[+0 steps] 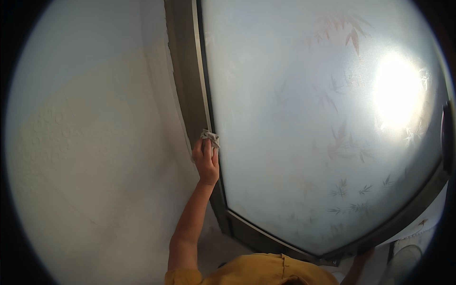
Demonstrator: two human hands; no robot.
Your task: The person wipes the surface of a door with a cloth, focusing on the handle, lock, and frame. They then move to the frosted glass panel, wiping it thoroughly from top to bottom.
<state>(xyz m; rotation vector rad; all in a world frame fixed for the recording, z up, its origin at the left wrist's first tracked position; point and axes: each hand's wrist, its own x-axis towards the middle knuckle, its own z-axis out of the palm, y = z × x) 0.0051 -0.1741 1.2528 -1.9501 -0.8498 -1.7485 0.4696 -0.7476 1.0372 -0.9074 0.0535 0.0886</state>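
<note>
My left hand (pixel 206 160) is raised against the dark metal door frame (pixel 188 82), at its left upright. Its fingers press a crumpled greyish cloth (pixel 211 138) onto the frame, beside the edge of the frosted glass panel (pixel 278 124). The glass bears a bamboo-leaf pattern and a bright glare at the right. At the lower right, my right hand (pixel 366 252) is low by the bottom edge of the door, dark and blurred. Its fingers cannot be made out, nor whether it holds anything.
A pale wall (pixel 107 160) with a faint raised pattern runs along the left, close to my left arm. A dark door handle (pixel 446 135) stands out at the far right edge. Partly seen pale objects (pixel 404 262) are at the lower right, beyond the door.
</note>
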